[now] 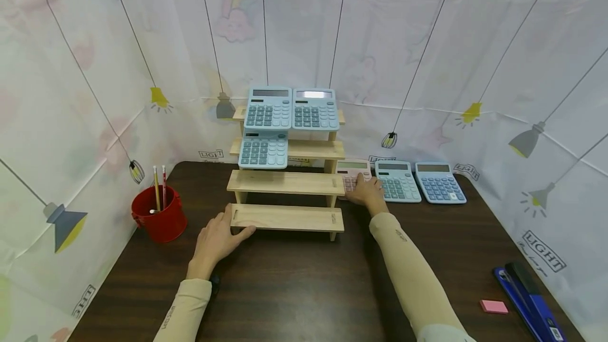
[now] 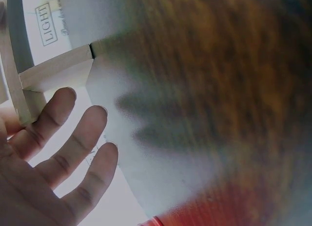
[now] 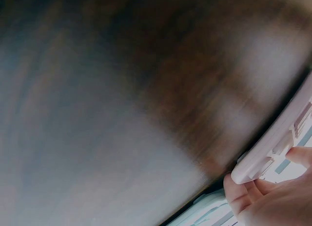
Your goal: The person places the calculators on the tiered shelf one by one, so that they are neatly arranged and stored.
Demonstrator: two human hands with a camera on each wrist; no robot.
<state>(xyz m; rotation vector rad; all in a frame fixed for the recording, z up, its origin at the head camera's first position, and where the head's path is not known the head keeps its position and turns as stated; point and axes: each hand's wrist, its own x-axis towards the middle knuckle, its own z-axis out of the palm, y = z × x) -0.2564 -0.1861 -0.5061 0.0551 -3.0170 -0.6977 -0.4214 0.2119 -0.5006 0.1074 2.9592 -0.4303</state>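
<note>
My left hand (image 1: pixel 216 241) rests against the left end of the lowest step of a stepped wooden stand (image 1: pixel 287 183), thumb along the front edge. In the left wrist view, three fingers (image 2: pixel 80 148) of it stretch out loosely beside the wood. To the right of the stand, my right hand (image 1: pixel 368 194) pinches the edge of a pink calculator (image 1: pixel 355 167), whose lower part the fingers partly cover. The right wrist view has the thumb on the calculator's face (image 3: pixel 273 138). Two light blue calculators stand on the top step, one being the right-hand calculator (image 1: pixel 315 110); another calculator (image 1: pixel 263 149) leans below them.
A teal calculator (image 1: pixel 398 181) and a blue calculator (image 1: pixel 440 182) lie right of the pink one. A red bucket (image 1: pixel 161 220) with pencils is at the left. A blue stapler (image 1: pixel 532 302) and a pink eraser (image 1: pixel 494 306) lie at the right front. Printed fabric encloses the table.
</note>
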